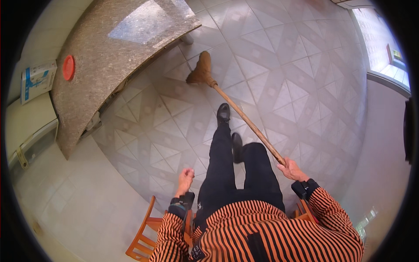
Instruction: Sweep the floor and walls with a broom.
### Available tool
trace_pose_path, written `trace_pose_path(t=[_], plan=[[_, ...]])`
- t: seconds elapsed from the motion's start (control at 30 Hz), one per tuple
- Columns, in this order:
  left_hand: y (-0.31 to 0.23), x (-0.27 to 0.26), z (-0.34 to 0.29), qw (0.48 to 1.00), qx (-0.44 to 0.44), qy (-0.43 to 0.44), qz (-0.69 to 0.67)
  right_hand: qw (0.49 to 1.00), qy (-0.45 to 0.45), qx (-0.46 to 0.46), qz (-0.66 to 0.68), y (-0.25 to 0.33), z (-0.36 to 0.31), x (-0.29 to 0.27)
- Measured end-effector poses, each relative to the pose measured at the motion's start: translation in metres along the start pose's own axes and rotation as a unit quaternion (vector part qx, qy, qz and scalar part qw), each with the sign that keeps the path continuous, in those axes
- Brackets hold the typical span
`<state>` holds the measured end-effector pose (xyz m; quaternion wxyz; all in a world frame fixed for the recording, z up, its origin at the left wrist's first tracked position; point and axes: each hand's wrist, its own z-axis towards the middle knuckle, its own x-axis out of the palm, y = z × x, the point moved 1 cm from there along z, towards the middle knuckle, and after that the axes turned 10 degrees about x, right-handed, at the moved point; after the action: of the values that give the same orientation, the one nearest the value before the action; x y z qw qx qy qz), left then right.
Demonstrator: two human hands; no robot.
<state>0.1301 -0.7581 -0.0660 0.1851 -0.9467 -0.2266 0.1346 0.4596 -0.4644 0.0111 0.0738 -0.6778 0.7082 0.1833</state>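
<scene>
A long wooden-handled broom (248, 121) slants across the floor in front of me. My right hand (293, 170) is closed round the top end of its handle. The tan broom head (202, 70) rests on the tiles, off the edge of the brown speckled counter. My left hand (186, 178) hangs in the air left of my thigh, its fingers curled in and nothing visible in them. Both wrists wear dark bands with small black devices.
The counter (109, 56) bears a red round lid (69, 67). Beside it is a white and blue box (38, 81). Orange wooden chairs (142, 236) flank me. My black shoes (223, 113) stand on patterned tiles (301, 87). A bright opening (379, 48) lies far right.
</scene>
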Motion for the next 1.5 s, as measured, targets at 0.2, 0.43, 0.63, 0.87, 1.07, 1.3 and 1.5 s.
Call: trace_pose_path(t=[0.2,0.43,0.63,0.87,1.07,1.3,1.5], plan=[[-0.057,0.014,0.007,1.0,-0.004,-0.028,-0.008,0.861,0.364,0.154,0.321,0.073,-0.025,-0.056],[-0.08,0.036,-0.012,0.997,-0.037,-0.071,0.004,0.876,0.273,0.092,0.387,0.081,-0.018,-0.125],[-0.127,0.104,-0.026,0.997,-0.036,-0.074,-0.007,0.94,0.139,0.079,0.302,-0.031,0.001,-0.228],[-0.184,0.19,-0.04,0.998,0.012,-0.036,-0.039,0.968,0.006,0.092,0.235,-0.059,-0.026,-0.329],[-0.195,0.214,-0.051,0.998,0.029,-0.037,-0.029,0.947,0.005,0.05,0.318,-0.035,-0.033,-0.334],[-0.225,0.208,-0.041,0.999,0.008,-0.048,-0.02,0.916,0.148,-0.127,0.35,0.074,0.074,-0.302],[-0.236,0.176,-0.022,0.996,-0.032,-0.077,-0.036,0.88,0.218,-0.109,0.407,0.175,0.165,-0.294]])
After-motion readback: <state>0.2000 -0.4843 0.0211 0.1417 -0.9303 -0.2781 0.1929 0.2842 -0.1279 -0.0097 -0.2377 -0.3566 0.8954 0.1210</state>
